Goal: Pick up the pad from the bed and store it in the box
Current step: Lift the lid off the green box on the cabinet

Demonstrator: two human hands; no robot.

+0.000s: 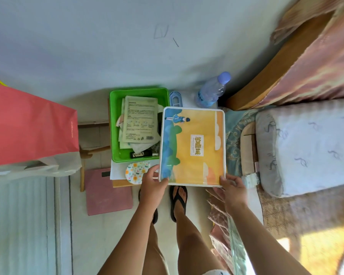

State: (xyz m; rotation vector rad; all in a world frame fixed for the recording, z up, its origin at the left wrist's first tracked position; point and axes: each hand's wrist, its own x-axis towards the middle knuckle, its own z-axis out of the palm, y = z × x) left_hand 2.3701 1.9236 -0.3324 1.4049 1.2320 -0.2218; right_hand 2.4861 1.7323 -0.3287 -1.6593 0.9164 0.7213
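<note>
The pad (195,143) is a flat rectangle with a white border and a yellow, blue and green picture. I hold it level in front of me, between the box and the bed. My left hand (154,182) grips its near left corner and my right hand (231,187) grips its near right corner. The green plastic box (115,124) stands just left of the pad, with several papers and packets inside. The pad's left edge overlaps the box's right rim. The bed (306,147) with a pale pillow lies to the right.
A clear water bottle (213,90) with a blue cap stands behind the pad by the wooden headboard (266,76). A red paper bag (28,124) is at the left. A pink board (107,191) and a round flowered pad (135,171) lie near my feet.
</note>
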